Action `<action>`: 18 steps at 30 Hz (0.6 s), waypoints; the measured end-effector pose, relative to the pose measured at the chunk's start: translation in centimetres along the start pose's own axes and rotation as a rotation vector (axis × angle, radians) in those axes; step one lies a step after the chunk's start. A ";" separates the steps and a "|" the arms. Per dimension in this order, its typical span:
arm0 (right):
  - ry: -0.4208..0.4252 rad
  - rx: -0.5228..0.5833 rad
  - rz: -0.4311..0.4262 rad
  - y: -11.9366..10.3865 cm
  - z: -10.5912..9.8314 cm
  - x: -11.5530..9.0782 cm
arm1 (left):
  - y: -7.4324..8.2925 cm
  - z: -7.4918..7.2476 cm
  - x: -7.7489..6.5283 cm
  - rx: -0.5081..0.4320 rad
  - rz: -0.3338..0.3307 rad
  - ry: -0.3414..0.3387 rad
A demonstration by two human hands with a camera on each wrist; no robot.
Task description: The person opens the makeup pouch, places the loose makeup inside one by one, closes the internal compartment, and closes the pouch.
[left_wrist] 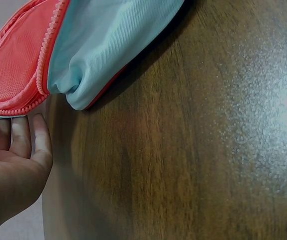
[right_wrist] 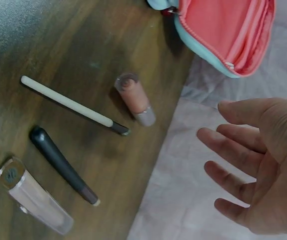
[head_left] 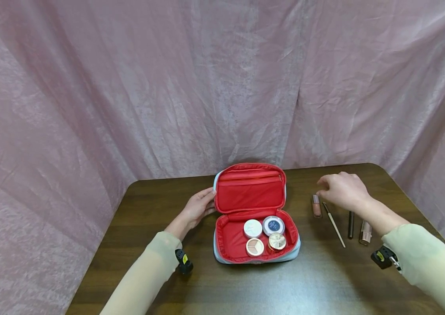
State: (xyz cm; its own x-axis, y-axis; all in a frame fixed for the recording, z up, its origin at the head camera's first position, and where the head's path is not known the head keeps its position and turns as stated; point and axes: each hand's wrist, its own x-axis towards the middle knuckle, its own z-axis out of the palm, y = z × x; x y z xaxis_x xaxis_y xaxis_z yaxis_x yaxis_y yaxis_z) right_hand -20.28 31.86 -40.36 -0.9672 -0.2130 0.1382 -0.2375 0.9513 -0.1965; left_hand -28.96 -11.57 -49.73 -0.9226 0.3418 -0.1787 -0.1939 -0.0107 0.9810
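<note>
A light blue makeup bag (head_left: 257,259) with a red lining stands unzipped, its lid (head_left: 250,196) raised. My left hand (head_left: 198,207) pinches the lid's left edge, the thumb on the red side and fingers behind it, as the left wrist view shows. Inside lie a white round compact (head_left: 253,229), a compact with a dark blue centre (head_left: 274,225), a gold one (head_left: 277,241) and a three-colour palette (head_left: 255,247). Above a pink lip gloss tube (head_left: 316,206) and a thin white-handled brush (head_left: 334,225), my right hand (head_left: 344,189) hangs with loosely bent fingers and holds nothing.
Right of the bag, a dark-handled brush (head_left: 351,225) and a clear pinkish cosmetic tube (head_left: 366,232) lie on the brown wooden table (head_left: 147,245). A pink velvet curtain (head_left: 206,87) hangs behind the table's back edge and along both sides.
</note>
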 end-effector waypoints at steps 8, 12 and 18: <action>-0.099 0.026 0.115 0.4 2.1 0.9 | -0.1 0.0 0.0 -0.011 -0.012 0.017; -0.099 0.008 0.085 0.6 3.1 1.1 | 0.0 0.1 0.0 -0.013 -0.008 0.018; -0.018 -0.103 -0.144 1.3 4.4 1.0 | -0.1 0.1 0.0 -0.008 -0.006 0.017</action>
State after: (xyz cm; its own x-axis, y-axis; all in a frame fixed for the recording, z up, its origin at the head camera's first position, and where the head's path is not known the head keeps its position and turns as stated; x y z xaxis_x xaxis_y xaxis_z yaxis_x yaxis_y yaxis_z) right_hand -21.97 31.86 -44.73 -0.9255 -0.3519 0.1402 -0.3643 0.9282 -0.0751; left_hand -28.92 -11.51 -49.81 -0.9270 0.3254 -0.1863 -0.2025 -0.0162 0.9791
